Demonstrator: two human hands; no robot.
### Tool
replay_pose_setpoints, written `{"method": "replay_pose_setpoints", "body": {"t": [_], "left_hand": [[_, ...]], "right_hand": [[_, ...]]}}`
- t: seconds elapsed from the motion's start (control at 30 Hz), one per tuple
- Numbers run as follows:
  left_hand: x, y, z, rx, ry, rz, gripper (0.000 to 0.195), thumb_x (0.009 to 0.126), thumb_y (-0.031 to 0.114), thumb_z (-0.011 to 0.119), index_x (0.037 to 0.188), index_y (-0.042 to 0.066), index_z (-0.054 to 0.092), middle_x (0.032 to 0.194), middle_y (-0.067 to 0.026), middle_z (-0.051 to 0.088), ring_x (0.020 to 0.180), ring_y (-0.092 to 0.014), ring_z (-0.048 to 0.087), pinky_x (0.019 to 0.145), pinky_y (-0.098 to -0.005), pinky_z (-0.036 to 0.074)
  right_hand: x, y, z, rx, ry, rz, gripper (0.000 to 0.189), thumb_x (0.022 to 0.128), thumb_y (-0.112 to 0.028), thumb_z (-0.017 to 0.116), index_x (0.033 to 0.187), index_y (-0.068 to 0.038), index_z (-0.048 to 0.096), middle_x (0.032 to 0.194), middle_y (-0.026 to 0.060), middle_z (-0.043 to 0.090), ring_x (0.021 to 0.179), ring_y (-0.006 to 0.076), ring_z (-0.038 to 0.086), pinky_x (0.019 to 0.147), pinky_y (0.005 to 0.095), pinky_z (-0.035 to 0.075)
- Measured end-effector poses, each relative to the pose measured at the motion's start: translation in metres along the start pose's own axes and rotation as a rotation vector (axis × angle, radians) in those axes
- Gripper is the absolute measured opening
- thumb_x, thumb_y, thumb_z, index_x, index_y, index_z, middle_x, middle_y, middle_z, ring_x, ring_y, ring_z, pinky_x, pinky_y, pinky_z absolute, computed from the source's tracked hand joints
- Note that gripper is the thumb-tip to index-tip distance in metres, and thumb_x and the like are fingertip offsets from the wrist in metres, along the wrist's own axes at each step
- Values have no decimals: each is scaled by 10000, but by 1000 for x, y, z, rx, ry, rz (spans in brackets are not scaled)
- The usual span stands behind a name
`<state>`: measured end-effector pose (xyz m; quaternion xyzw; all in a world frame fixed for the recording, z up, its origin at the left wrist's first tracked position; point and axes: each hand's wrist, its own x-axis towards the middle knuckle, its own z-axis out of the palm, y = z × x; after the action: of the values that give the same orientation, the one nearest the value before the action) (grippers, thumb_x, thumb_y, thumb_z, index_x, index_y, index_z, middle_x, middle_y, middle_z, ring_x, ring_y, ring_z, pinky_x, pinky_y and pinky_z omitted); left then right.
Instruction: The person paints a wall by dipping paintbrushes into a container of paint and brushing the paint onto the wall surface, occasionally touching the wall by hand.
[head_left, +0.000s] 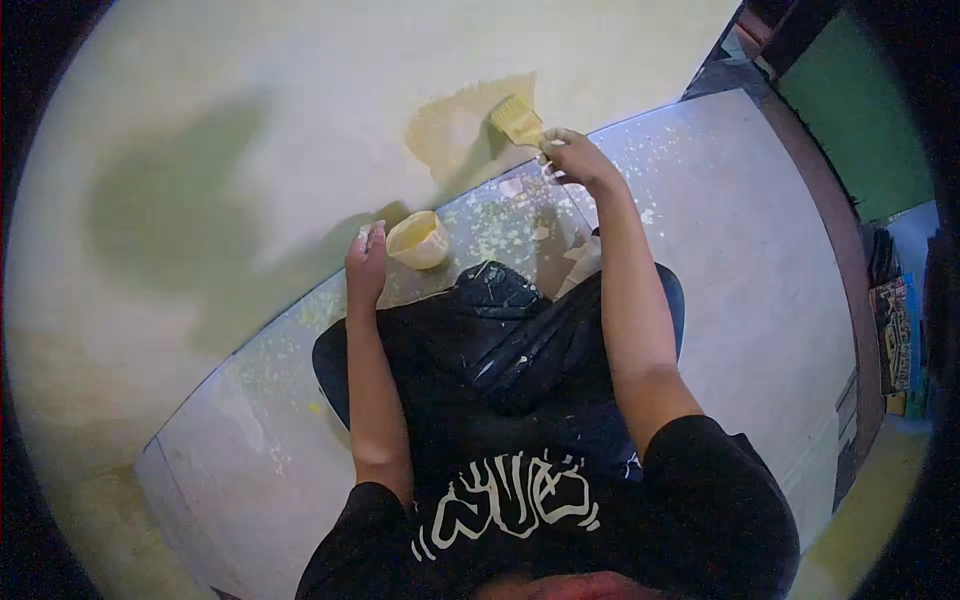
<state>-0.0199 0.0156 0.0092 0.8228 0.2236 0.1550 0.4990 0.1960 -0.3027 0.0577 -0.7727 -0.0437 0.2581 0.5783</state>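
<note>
My right hand grips a flat paintbrush by its handle. The yellowed bristles point up and left, over a darker yellowish patch on the pale wall. A small plastic tub with yellowish paint in it stands near the wall's foot. Beside its left rim is my left hand, fingers raised and close together; whether they touch the tub I cannot tell.
Paint spatters and flakes cover the tiled floor along the wall. A whitish scrap lies by my right knee. At the far right are a green surface and a stack of items. Shadows fall on the wall at left.
</note>
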Motion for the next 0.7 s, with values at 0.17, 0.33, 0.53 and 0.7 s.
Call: {"method": "replay_pose_setpoints", "body": {"t": [0.17,0.33,0.53,0.7], "left_hand": [[4,6,2,78,-103,37,466,996,379,501,1230,-11,600,1163,-165,638,1040,-227,595,935,-332,445],[5,-5,1,61,-45,64,416,1000,360,487,1176,14,636,1070,-127,659,980,-225,602,899,-326,458],[3,-3,-3,32,-24,8,421,998,322,510,1193,-35,619,1137,-172,667,1069,-248,608,941,-338,448],[4,-6,14,49,-65,118,420,998,315,509,1177,-48,620,1131,-170,664,1049,-237,611,932,-340,453]], "right_hand": [[37,40,7,-22,44,-129,173,945,-264,600,1031,-114,597,783,-3,608,630,87,535,508,247,431],[50,50,29,62,101,-102,181,941,-260,617,1019,-97,612,746,1,600,588,89,521,460,249,401],[59,68,40,110,164,-77,178,924,-224,631,1022,-76,635,703,46,615,491,94,484,382,256,334],[61,89,25,-43,266,-24,155,905,-188,625,1008,-73,635,691,70,618,476,113,492,366,272,351]]}}
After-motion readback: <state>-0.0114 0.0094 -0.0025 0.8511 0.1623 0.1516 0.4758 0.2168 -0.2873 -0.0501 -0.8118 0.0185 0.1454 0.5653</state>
